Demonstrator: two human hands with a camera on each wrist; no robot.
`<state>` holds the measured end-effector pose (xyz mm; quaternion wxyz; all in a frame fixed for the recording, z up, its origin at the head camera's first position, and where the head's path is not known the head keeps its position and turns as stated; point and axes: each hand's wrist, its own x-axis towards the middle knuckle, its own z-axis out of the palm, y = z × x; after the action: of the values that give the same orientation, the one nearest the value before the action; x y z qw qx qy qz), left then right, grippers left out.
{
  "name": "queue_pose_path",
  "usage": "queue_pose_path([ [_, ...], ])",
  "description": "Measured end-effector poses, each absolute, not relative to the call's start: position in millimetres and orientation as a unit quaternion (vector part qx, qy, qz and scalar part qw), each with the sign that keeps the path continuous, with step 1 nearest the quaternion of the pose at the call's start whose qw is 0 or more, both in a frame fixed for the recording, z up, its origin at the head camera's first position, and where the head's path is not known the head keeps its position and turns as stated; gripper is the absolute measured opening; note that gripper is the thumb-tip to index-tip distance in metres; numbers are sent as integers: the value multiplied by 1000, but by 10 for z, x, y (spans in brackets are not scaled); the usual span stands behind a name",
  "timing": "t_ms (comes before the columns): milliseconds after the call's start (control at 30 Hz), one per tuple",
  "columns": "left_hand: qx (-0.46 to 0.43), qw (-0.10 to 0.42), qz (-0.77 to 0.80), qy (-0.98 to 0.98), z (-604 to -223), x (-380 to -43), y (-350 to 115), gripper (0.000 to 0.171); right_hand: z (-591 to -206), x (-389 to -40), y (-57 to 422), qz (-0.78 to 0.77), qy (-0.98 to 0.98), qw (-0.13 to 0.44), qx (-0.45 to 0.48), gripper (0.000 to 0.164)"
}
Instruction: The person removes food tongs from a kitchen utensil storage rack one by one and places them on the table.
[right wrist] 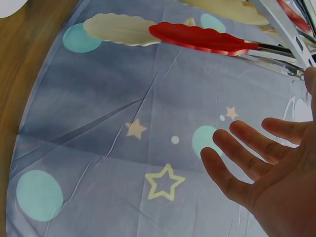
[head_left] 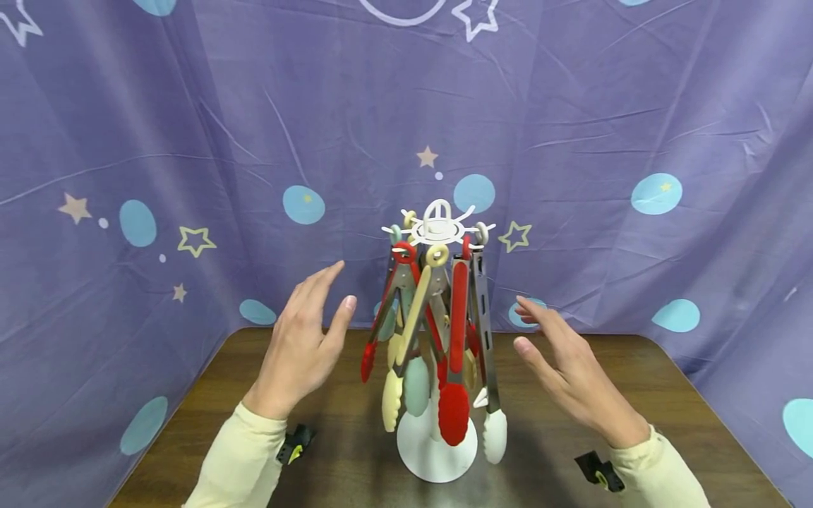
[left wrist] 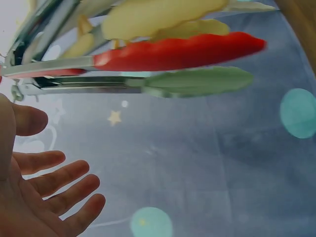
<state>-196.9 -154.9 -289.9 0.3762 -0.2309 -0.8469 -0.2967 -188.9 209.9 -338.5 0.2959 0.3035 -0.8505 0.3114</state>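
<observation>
Several kitchen tongs hang by their ring ends from a white rack [head_left: 438,231] with radiating hooks. In front are red tongs [head_left: 459,310], cream tongs [head_left: 413,317] and white-tipped tongs [head_left: 495,436]; green-tipped tongs [head_left: 416,386] hang partly hidden behind. My left hand [head_left: 303,339] is held up left of the rack, fingers spread and touching nothing. To the right, my right hand [head_left: 574,370] hovers likewise, its fingers extended and apart from the tongs. In the left wrist view, a red tong tip [left wrist: 182,52] passes above the hand; the right wrist view shows another red tip [right wrist: 202,38].
The rack's round white base [head_left: 437,458] stands on a brown wooden table [head_left: 343,416]. Behind and at both sides hangs a purple curtain [head_left: 356,106] with stars and blue ovals. A black strap [head_left: 295,444] is near the left sleeve, another [head_left: 599,471] near the right.
</observation>
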Motion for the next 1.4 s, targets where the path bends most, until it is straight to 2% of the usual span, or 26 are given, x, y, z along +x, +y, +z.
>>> queue_pose_path([
  [733, -296, 429, -332, -786, -2402, -1757, -1265, 48, -3208, -1887, 1947, 320, -842, 294, 319, 59],
  [1400, -348, 407, -354, -767, -2021, -1711, -965, 47, -3063, -1895, 1833, 332, -833, 300, 325, 58],
])
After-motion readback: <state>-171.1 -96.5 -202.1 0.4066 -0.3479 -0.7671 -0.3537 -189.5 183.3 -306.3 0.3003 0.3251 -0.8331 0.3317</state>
